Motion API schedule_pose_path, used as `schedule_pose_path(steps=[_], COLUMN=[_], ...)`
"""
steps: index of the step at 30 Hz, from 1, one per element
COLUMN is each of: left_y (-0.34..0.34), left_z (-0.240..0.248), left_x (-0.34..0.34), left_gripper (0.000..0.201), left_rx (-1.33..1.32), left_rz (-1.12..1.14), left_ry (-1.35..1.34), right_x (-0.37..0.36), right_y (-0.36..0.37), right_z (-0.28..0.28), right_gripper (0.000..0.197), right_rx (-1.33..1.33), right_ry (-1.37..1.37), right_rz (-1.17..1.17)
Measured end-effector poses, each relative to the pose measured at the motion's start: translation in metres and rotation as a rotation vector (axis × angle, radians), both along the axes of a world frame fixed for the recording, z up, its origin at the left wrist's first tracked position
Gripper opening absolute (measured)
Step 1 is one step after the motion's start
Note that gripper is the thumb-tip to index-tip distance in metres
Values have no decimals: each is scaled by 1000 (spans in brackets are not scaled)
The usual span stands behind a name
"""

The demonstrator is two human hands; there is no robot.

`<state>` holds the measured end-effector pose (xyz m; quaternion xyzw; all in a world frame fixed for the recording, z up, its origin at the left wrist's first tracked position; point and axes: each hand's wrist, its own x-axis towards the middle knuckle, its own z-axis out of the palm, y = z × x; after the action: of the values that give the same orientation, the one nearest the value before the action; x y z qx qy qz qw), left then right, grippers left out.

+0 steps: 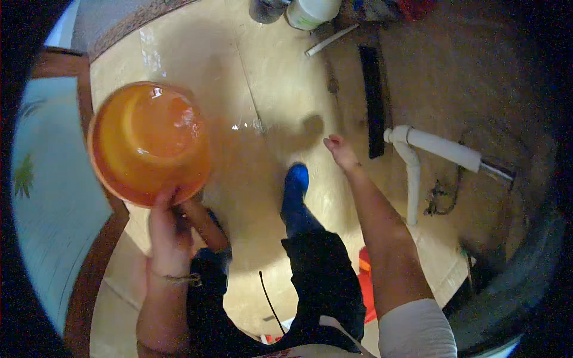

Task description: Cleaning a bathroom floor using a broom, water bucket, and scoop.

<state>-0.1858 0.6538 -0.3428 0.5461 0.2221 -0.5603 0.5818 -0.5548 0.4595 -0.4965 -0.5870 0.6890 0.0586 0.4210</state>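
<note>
My left hand [168, 224] is closed on the near rim of a round orange bucket [100, 140], with the thumb over the edge. The bucket's open top faces up at me. Its inside is glossy and shows bright reflections; water seems to lie in it, though I cannot tell how much. My right hand [342, 152] is held out over the floor to the right, its fingers curled in, with nothing visible in them. A white bent drain pipe [439, 149] is the nearest fitting to its right.
The pale tiled floor [209, 65] has shiny wet patches. A brown-framed door [54, 185] with a light blue panel stands left. Beyond are a white tub [311, 13], a dark container [267, 9] and a short white pipe [332, 40]. A long black strip [372, 101] lies right of my hand.
</note>
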Motion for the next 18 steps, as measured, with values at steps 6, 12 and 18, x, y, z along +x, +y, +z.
schedule_pose_path(steps=[6,12,18], left_y=[-58,-81,-102], left_z=[-15,-27,-9], left_x=[47,79,80], left_gripper=[45,41,34], left_rx=[-221,-188,-156], left_rz=[-59,-98,-37], left_ry=[97,25,-148], right_x=[15,14,34], right_y=[-94,-149,-162], right_z=[-43,-118,-93], right_gripper=[57,72,69], right_rx=[-217,-457,-473], right_ry=[192,302,303], right_rz=[183,195,161])
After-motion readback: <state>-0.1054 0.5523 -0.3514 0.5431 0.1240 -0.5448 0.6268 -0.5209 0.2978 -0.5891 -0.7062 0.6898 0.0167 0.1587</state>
